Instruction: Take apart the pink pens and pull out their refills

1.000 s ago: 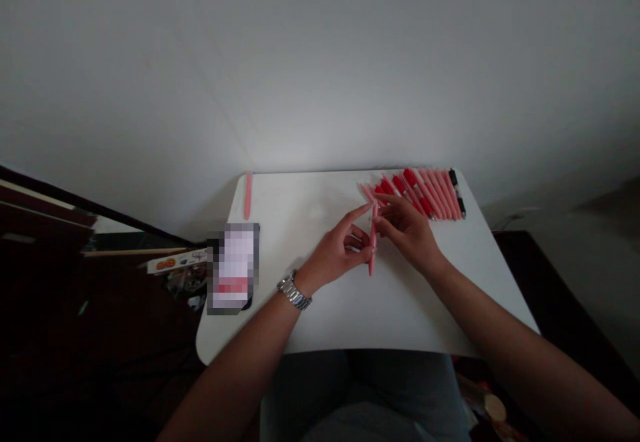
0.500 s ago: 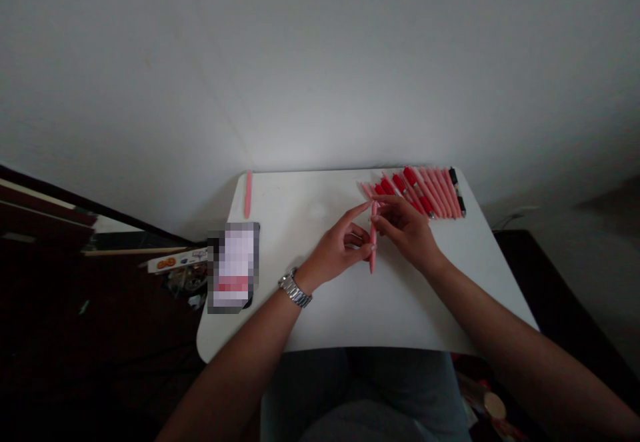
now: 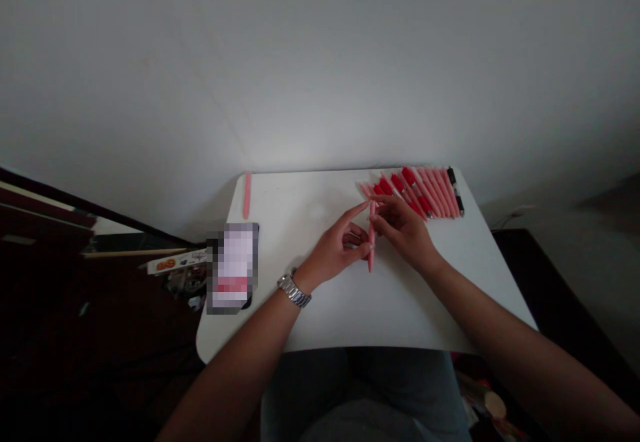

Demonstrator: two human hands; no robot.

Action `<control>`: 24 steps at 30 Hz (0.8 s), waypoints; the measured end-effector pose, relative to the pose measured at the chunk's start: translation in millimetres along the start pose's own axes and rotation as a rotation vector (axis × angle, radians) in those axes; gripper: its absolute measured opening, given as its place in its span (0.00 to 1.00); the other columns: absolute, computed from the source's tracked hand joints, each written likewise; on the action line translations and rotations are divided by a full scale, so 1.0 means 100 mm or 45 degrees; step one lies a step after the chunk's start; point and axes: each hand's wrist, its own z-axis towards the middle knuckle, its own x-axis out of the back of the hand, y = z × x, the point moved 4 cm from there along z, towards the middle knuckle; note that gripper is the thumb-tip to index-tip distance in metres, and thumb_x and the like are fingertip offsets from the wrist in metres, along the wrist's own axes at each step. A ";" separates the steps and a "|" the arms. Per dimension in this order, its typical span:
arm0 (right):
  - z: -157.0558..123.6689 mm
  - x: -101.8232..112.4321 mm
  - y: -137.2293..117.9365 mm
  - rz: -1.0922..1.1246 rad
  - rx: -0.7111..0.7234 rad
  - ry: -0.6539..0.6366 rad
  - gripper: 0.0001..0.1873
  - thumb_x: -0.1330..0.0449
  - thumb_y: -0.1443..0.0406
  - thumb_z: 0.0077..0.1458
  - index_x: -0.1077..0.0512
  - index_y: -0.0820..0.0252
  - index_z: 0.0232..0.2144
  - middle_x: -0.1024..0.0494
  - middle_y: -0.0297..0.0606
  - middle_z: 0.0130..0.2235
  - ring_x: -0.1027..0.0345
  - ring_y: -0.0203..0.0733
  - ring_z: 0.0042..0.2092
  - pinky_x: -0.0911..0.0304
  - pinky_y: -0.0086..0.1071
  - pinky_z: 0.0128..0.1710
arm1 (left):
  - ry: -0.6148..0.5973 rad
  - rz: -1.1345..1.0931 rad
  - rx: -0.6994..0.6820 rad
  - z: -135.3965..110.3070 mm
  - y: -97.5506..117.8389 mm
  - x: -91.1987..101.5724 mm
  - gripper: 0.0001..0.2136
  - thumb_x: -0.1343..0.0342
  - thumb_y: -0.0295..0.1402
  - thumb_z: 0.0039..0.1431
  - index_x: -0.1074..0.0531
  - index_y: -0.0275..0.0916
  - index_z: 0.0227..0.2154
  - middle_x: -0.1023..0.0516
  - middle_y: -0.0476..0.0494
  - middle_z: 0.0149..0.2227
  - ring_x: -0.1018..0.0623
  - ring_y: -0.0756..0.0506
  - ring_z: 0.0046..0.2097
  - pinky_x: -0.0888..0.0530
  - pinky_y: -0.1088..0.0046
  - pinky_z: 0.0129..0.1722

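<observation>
A pink pen point(image 3: 371, 232) is held nearly upright in the picture between my two hands, over the middle of the white table. My left hand point(image 3: 345, 239), with a metal watch point(image 3: 294, 289) on its wrist, pinches the pen's lower part with the thumb and has its index finger stretched to the top end. The upper part of the same pen is between the thumb and fingers of my right hand point(image 3: 400, 225). Just beyond the right hand lies a row of pens point(image 3: 434, 192), pink and red with a black pen point(image 3: 456, 192) at its right end; my hand hides part of it.
The white table point(image 3: 320, 325) stands against a pale wall. A single pink pen point(image 3: 247, 195) lies at its far left corner. Nearer, by the left edge, is a phone point(image 3: 233, 265) with its screen blurred out. Cluttered items point(image 3: 187, 279) sit below the table's left side.
Almost nothing differs. Both hands keep their hold on the pink pen; the whole view has shifted by a few pixels.
</observation>
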 end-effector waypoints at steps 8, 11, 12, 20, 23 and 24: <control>-0.01 0.01 0.03 0.005 0.020 0.008 0.24 0.33 0.57 0.58 0.31 0.52 0.55 0.25 0.34 0.39 0.28 0.37 0.36 0.29 0.32 0.34 | 0.022 -0.010 0.005 0.01 0.02 0.01 0.37 0.36 0.31 0.60 0.45 0.49 0.69 0.25 0.44 0.41 0.21 0.49 0.39 0.18 0.70 0.39; -0.01 0.01 0.05 0.003 0.023 0.007 0.24 0.33 0.57 0.58 0.31 0.51 0.55 0.25 0.35 0.39 0.28 0.37 0.37 0.29 0.32 0.35 | 0.030 -0.003 0.004 0.01 0.03 0.00 0.37 0.36 0.31 0.60 0.44 0.49 0.69 0.24 0.44 0.41 0.21 0.49 0.39 0.18 0.69 0.40; -0.01 0.01 0.05 -0.002 0.020 -0.001 0.24 0.33 0.57 0.58 0.31 0.51 0.55 0.25 0.35 0.39 0.28 0.37 0.37 0.29 0.32 0.35 | 0.033 -0.002 0.007 0.01 0.04 0.00 0.36 0.36 0.30 0.60 0.44 0.49 0.69 0.24 0.45 0.41 0.21 0.49 0.39 0.18 0.70 0.40; -0.01 0.01 0.03 -0.010 -0.015 -0.020 0.24 0.33 0.56 0.58 0.31 0.51 0.55 0.26 0.35 0.39 0.28 0.38 0.38 0.29 0.33 0.36 | 0.020 -0.036 0.027 0.00 0.02 0.01 0.37 0.36 0.31 0.60 0.45 0.48 0.69 0.24 0.44 0.41 0.21 0.49 0.39 0.19 0.69 0.40; 0.00 0.01 0.04 -0.007 -0.007 -0.014 0.24 0.33 0.56 0.57 0.31 0.51 0.55 0.26 0.35 0.40 0.28 0.38 0.38 0.29 0.33 0.36 | 0.023 -0.040 0.021 0.00 0.02 0.01 0.36 0.36 0.31 0.60 0.44 0.48 0.69 0.24 0.44 0.40 0.22 0.50 0.38 0.19 0.71 0.39; 0.00 0.01 0.04 -0.008 -0.005 -0.012 0.25 0.33 0.55 0.57 0.31 0.51 0.55 0.26 0.35 0.39 0.28 0.38 0.38 0.29 0.33 0.36 | 0.020 -0.034 0.022 0.00 0.02 0.00 0.36 0.36 0.31 0.60 0.44 0.48 0.69 0.24 0.44 0.40 0.22 0.50 0.38 0.19 0.71 0.39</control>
